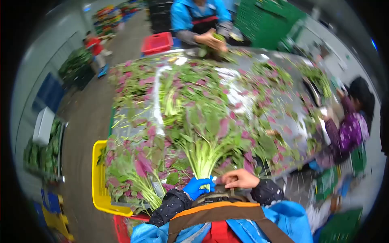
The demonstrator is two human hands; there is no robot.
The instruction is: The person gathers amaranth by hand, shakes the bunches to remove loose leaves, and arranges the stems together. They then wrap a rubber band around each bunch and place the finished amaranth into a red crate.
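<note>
My left hand (197,187), in a blue glove, is wrapped round the pale stem ends of a bunch of leafy greens (205,152). The bunch points away from me, its green and purple leaves fanning out over the table. My right hand (240,178) is bare and sits just right of the stems, apart from them, fingers bent and close together. Whether anything small is between those fingertips cannot be made out. Another bunch of greens (146,190) lies to the left of my left hand, over the yellow crate's side.
Loose leaves cover the metal table (293,117). A yellow crate (98,178) stands at its near left corner, a red crate (157,42) at the far edge. A person in blue (201,18) handles greens opposite; another in purple (351,129) works at the right.
</note>
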